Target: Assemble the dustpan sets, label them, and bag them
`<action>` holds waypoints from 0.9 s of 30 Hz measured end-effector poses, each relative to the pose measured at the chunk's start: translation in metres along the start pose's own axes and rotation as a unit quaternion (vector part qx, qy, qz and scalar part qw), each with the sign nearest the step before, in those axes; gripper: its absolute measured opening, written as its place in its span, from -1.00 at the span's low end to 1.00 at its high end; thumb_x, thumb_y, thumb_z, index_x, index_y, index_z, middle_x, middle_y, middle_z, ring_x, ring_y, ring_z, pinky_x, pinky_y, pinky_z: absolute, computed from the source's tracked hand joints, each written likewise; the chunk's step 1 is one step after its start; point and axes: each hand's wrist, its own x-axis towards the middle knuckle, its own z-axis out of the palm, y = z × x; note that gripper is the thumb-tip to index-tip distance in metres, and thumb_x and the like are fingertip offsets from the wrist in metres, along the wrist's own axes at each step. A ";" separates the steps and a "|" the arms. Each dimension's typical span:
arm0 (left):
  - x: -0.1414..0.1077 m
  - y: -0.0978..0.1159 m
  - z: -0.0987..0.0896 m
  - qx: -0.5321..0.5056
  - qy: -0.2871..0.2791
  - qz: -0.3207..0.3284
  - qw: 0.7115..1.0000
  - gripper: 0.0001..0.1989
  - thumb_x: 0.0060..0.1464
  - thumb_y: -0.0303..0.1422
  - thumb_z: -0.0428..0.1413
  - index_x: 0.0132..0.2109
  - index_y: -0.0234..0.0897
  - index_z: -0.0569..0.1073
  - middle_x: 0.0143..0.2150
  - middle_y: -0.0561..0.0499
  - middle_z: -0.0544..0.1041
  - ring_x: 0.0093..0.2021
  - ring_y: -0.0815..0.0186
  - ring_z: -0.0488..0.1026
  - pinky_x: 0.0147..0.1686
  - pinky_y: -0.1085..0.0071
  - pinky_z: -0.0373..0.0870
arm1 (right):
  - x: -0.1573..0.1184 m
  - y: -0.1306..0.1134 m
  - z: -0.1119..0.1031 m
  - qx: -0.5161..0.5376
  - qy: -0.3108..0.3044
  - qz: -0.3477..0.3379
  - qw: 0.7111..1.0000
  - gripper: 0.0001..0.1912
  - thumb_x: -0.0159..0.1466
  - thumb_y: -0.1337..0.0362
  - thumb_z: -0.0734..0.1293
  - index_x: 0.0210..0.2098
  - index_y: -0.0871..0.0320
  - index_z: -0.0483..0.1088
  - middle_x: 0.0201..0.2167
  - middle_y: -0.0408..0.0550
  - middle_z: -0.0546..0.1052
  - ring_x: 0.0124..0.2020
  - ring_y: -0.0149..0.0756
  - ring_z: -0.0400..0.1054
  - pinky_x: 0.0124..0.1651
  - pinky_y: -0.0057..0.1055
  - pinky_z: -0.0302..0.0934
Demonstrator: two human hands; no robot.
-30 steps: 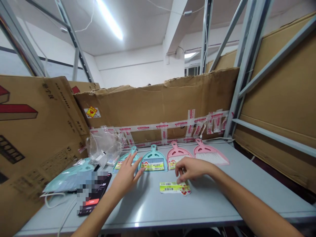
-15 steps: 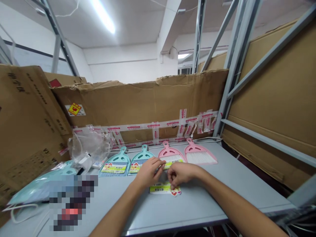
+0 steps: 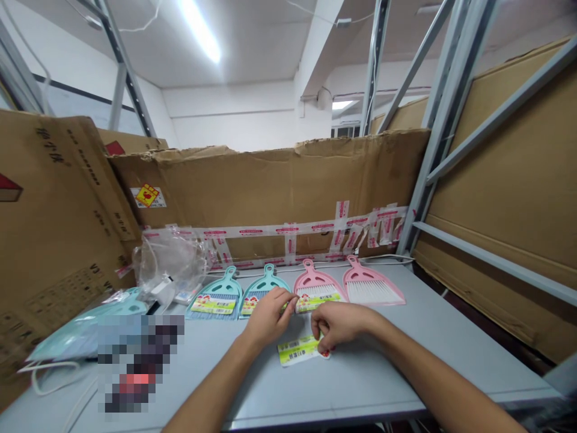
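Observation:
A yellow-green and white label card [image 3: 295, 352] is pinched at its right end by my right hand [image 3: 340, 325], whose fingers are curled closed and hide that end. The card slants above or against the table; I cannot tell which. My left hand [image 3: 270, 316] is closed with bent fingers, just left of the card, and whatever its fingertips hold is hidden. Behind it is a teal dustpan and brush set [image 3: 265, 284], partly covered by the hand. Beside that stands a pink dustpan set [image 3: 313, 278] with a label across its bristles. The rightmost pink dustpan set [image 3: 372, 287] shows no label.
Another labelled teal dustpan set [image 3: 216, 294] lies left in the row. Further left are clear plastic bags [image 3: 169, 258], a bagged teal set [image 3: 85, 337] and a blurred-out patch [image 3: 139, 367]. Cardboard boxes [image 3: 252, 186] wall the grey table [image 3: 360, 391] at the back.
The label card has tilted, its left end now lower and nearer me. My right hand still grips its right end. The whole view has shifted slightly.

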 end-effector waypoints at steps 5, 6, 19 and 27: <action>0.001 0.003 -0.002 0.004 0.001 -0.001 1.000 -0.61 0.58 -0.21 -0.08 -0.03 -0.19 0.62 -0.15 -0.11 0.64 -0.07 0.11 0.53 -0.03 0.19 0.42 | -0.007 -0.002 -0.003 -0.044 0.045 -0.021 0.998 -0.43 -0.07 0.12 0.70 -0.10 0.05 0.54 -0.44 -0.32 0.53 -0.42 -0.31 0.37 -0.38 -0.42 0.04; 0.001 0.003 -0.003 0.006 0.001 0.000 1.000 -0.62 0.58 -0.21 -0.08 -0.03 -0.19 0.62 -0.15 -0.11 0.64 -0.07 0.11 0.53 -0.03 0.19 0.42 | -0.009 -0.002 -0.003 -0.053 0.046 -0.021 0.997 -0.37 -0.09 0.14 0.70 -0.05 0.05 0.54 -0.44 -0.32 0.52 -0.41 -0.31 0.37 -0.38 -0.42 0.04; -0.001 0.004 0.000 -0.014 0.000 -0.007 1.000 -0.57 0.58 -0.16 -0.10 -0.02 -0.20 0.62 -0.14 -0.13 0.65 -0.05 0.11 0.53 -0.01 0.19 0.42 | -0.008 -0.005 -0.002 -0.023 0.018 -0.029 0.999 -0.68 0.10 0.18 0.64 -0.19 0.09 0.59 -0.44 -0.28 0.50 -0.43 -0.37 0.33 -0.36 -0.45 0.03; 0.002 0.006 -0.001 -0.144 0.040 -0.100 0.984 -0.50 0.52 0.00 -0.03 -0.16 -0.21 0.64 -0.19 -0.08 0.69 -0.13 0.14 0.58 -0.03 0.24 0.44 | 0.000 0.007 -0.004 0.105 0.052 -0.107 0.987 -0.60 0.12 0.01 0.65 -0.23 0.13 0.56 -0.51 -0.28 0.50 -0.48 -0.40 0.28 -0.38 -0.46 0.03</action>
